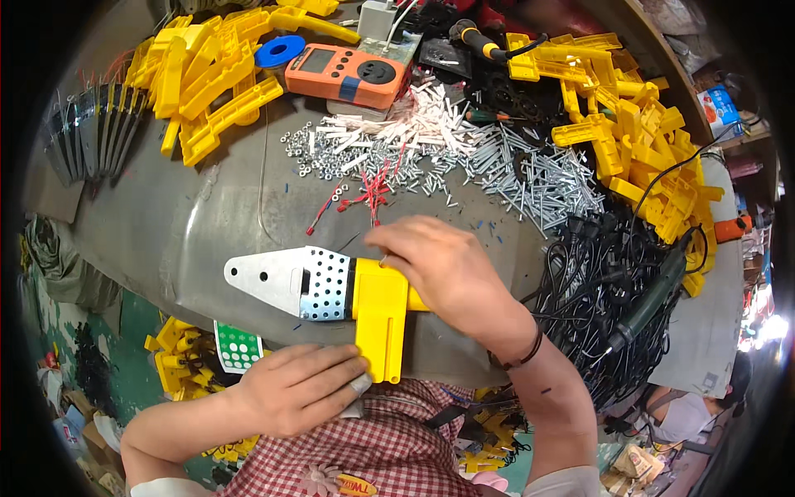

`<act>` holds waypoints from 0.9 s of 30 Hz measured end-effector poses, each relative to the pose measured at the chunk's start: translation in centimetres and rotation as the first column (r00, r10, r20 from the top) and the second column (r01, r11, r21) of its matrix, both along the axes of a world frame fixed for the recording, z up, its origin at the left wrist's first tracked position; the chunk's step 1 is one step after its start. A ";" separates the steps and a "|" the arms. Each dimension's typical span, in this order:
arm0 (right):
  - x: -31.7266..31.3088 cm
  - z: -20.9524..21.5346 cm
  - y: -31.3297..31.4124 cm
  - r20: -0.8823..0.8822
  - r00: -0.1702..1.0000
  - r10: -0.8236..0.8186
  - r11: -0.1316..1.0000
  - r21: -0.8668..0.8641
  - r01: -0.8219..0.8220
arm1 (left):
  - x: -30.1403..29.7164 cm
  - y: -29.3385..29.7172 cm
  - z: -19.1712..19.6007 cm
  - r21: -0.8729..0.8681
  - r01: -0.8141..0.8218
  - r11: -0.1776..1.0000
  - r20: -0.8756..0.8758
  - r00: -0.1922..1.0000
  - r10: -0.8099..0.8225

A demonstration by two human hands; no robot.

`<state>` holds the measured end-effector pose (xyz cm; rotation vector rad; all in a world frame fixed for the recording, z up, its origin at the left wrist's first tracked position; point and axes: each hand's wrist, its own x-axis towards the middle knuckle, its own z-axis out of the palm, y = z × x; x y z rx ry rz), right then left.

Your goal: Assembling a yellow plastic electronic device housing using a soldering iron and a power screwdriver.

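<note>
A plastic-pipe welder (379,319) lies near the table's front edge, its yellow housing joined to a perforated metal guard and a tapered grey heating plate (265,277) with holes, which points left. My left hand (302,385) is closed on the lower end of the yellow grip; one fingertip has a grey wrapping. Over the right part of the housing reaches my right hand (443,261). Its thumb and forefinger are bent together at the housing's top edge, and what they pinch is too small to make out. A thin dark wire (348,242) shows beside the guard.
Behind the welder lie red-sleeved leads (373,192), nuts (319,153), screws (530,170) and white pieces (414,124). An orange meter (348,76) stands beyond. Yellow housings are heaped at back left (207,74) and right (629,132). Black cords (588,290) and a soldering iron (654,290) lie right.
</note>
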<state>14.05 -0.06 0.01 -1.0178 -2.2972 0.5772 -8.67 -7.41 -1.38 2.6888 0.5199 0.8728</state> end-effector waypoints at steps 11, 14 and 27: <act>1.3 0.0 -2.5 -0.028 0.986 -0.163 0.956 -0.251 0.151 | 3.9 5.7 0.7 -0.361 -0.286 0.887 -0.029 0.955 0.296; 4.9 -1.5 0.1 0.190 0.878 -0.440 0.891 -0.027 0.453 | 4.1 6.6 1.2 -0.340 -0.153 0.928 -0.157 0.982 0.104; 6.9 1.3 -2.0 -0.010 0.829 -0.558 0.765 -0.393 0.510 | 11.3 15.6 -1.0 0.191 -0.012 0.981 -0.341 0.937 0.078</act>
